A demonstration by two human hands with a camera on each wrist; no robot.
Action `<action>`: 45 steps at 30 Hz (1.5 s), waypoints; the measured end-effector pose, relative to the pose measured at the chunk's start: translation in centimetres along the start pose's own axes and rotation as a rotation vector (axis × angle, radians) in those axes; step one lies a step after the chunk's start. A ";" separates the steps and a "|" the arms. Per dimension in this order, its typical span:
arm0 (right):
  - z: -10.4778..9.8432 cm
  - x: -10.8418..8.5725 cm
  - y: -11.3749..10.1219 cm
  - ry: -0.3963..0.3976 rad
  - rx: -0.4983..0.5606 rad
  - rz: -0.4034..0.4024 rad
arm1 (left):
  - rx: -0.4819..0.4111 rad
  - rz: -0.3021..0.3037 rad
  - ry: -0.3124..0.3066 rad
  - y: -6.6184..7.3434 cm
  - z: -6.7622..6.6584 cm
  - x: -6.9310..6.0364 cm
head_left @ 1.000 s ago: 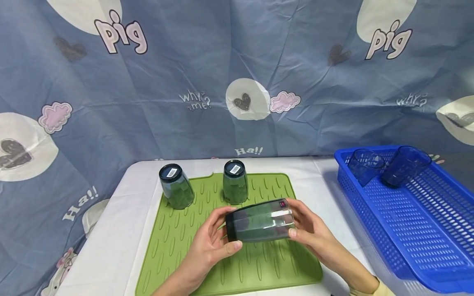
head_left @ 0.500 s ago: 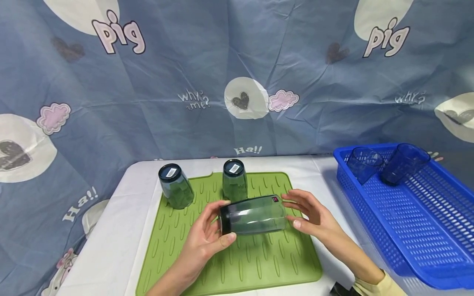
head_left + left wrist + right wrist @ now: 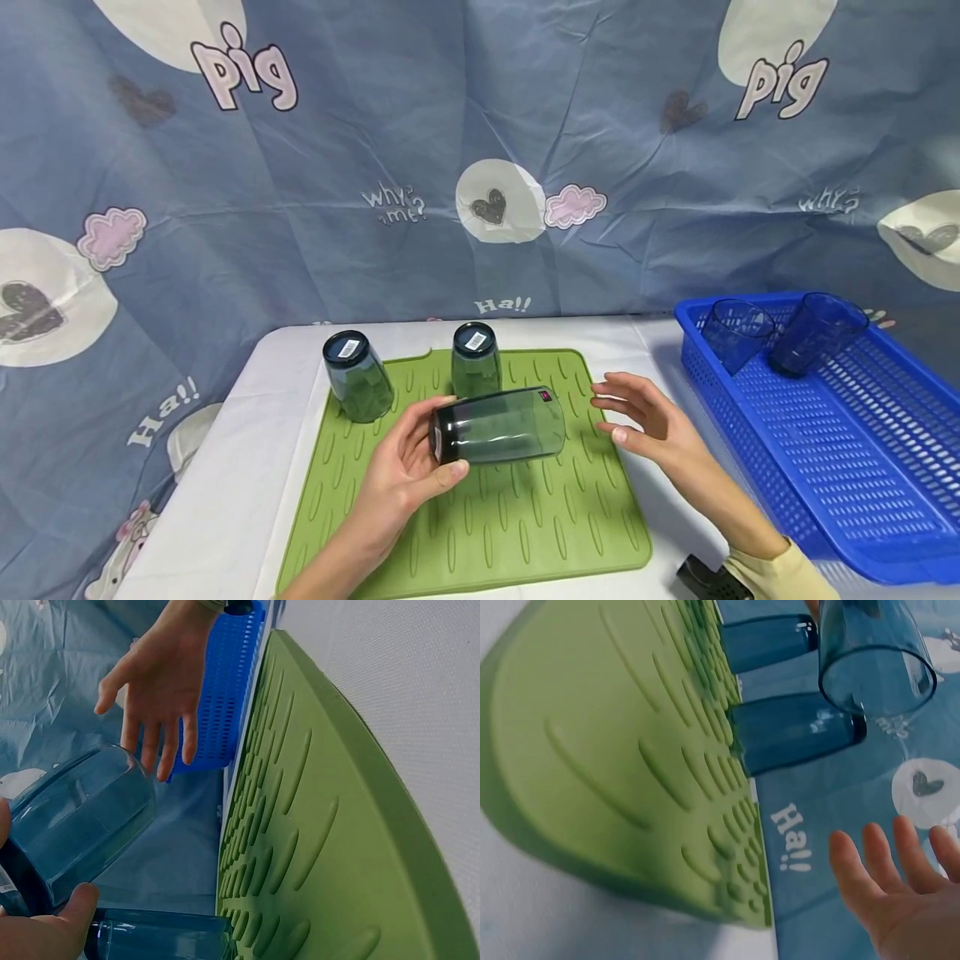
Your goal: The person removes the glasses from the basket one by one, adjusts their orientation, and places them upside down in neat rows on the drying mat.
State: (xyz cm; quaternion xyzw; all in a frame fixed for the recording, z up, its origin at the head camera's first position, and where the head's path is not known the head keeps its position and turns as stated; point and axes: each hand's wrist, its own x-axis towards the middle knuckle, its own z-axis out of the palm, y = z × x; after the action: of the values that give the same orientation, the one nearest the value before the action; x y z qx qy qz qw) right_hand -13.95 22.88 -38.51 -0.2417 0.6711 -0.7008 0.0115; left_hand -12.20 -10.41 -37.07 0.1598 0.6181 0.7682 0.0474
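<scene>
A tinted drinking glass (image 3: 504,427) lies sideways in the air above the green mat (image 3: 525,533), its base to the left and its mouth to the right. My left hand (image 3: 401,475) grips it near the base, thumb in front and fingers behind. Apart from the glass mouth, my right hand (image 3: 652,425) hovers over the mat's right edge with fingers loosely spread, holding nothing; the left wrist view also shows that bare palm (image 3: 166,682). Behind the held glass, two more glasses stand upside down on the mat: one at the left (image 3: 358,379), one in the middle (image 3: 477,362).
At the right a blue plastic basket (image 3: 813,500) holds two glasses, one leaning at its left wall (image 3: 738,333) and one tilted beside it (image 3: 817,333). A white cloth (image 3: 217,492) covers the table. Patterned blue fabric (image 3: 480,108) hangs behind.
My right hand has let go of the glass and drawn away to the right. The left hand has carried the glass a little to the left and up.
</scene>
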 end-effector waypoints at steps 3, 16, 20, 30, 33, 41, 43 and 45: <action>-0.6 0.0 -0.1 0.021 -0.040 0.000 | 0.003 -0.011 -0.001 0.1 -0.1 0.0; -2.4 0.0 0.3 0.045 -0.201 -0.018 | 0.091 -0.001 -0.048 -0.1 -0.3 0.0; -2.7 -0.1 0.5 0.061 -0.228 -0.010 | 0.096 0.007 -0.053 0.0 -0.3 0.0; -3.2 -0.4 1.2 0.044 -0.244 0.006 | 0.160 -0.050 -0.031 0.3 -0.4 -0.2; -3.3 -0.4 1.2 0.056 -0.266 0.012 | 0.168 -0.066 -0.025 0.5 -0.4 -0.2; -3.3 -0.3 1.4 0.101 -0.361 0.044 | 0.193 -0.085 -0.034 1.0 -0.4 0.2; -3.2 -0.3 1.4 0.104 -0.367 0.047 | 0.197 -0.066 -0.054 1.2 -0.4 0.4; -3.2 -0.3 1.5 0.103 -0.376 0.049 | 0.212 -0.054 -0.072 1.4 -0.3 0.6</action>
State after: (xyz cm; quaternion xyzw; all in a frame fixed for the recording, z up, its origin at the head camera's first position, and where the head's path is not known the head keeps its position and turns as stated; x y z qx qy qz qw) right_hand -15.34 25.85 -39.97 -0.1871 0.7956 -0.5739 -0.0512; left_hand -12.73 -10.87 -35.66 0.1745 0.6978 0.6908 0.0730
